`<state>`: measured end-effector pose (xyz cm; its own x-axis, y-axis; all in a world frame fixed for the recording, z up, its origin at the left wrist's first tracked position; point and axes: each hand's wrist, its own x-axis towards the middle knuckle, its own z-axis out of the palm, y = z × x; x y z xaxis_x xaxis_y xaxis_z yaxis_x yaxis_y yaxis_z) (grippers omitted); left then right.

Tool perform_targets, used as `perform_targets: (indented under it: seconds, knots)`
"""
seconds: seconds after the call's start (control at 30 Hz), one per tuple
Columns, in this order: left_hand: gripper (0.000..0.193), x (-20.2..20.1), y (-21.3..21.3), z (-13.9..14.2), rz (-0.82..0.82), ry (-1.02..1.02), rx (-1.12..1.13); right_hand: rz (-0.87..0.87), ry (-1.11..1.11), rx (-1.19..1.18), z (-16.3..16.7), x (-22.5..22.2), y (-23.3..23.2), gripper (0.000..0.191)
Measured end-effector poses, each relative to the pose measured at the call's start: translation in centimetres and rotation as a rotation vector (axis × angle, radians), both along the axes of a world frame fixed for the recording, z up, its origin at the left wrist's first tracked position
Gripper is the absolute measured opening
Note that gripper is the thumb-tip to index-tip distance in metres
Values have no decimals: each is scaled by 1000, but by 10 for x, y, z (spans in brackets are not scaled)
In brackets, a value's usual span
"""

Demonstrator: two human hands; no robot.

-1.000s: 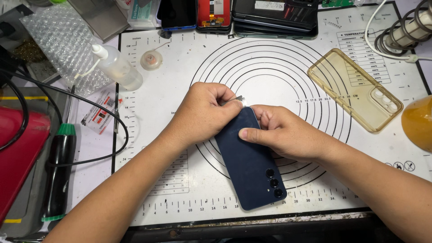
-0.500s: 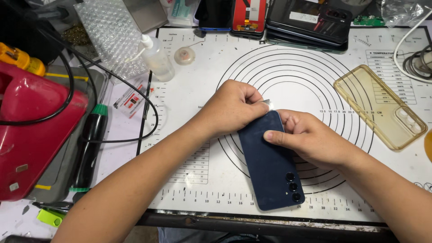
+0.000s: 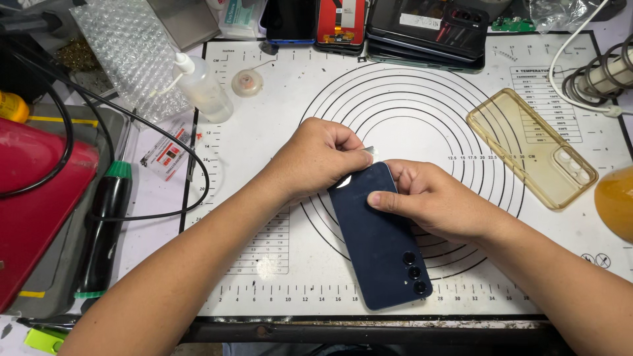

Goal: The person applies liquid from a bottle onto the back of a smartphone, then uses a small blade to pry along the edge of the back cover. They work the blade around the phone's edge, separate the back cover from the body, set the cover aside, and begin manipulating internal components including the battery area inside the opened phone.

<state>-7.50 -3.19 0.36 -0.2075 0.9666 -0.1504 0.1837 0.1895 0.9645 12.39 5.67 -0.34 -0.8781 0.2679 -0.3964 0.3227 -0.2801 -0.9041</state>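
Left hand (image 3: 316, 158) fingers closed, pinching a thin metal tool (image 3: 369, 150) at the dark blue phone (image 3: 379, 240) top edge; right hand (image 3: 428, 198) fingers press its back, grips unchanged from earlier.

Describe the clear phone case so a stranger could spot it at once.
Start at the white work mat printed with black rings. On its right part, past the right hand, lies the phone case, flat and slanted. It alone is see-through and yellowish, with a camera cutout at its lower end, unlike the solid dark blue phone under the hands.
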Motion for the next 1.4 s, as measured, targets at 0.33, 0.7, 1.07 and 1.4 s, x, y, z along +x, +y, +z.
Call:
perform_targets:
  seconds: [0.33, 0.7, 1.07, 1.4]
  knots:
    - [15, -1, -1, -3, 2, -37, -16, 5, -28, 17, 1, -1, 0, 34]
    - [16, 3, -5, 6, -24, 79, 73, 10, -1, -8, 1, -1, 0, 31]
    - [9, 17, -32, 13, -110, 768, 483, -23, 72, -23, -2, -2, 1, 25]
    - [15, -7, -18, 26, -98, 224, -45, 50, 93, -35, 1, -1, 0, 37]
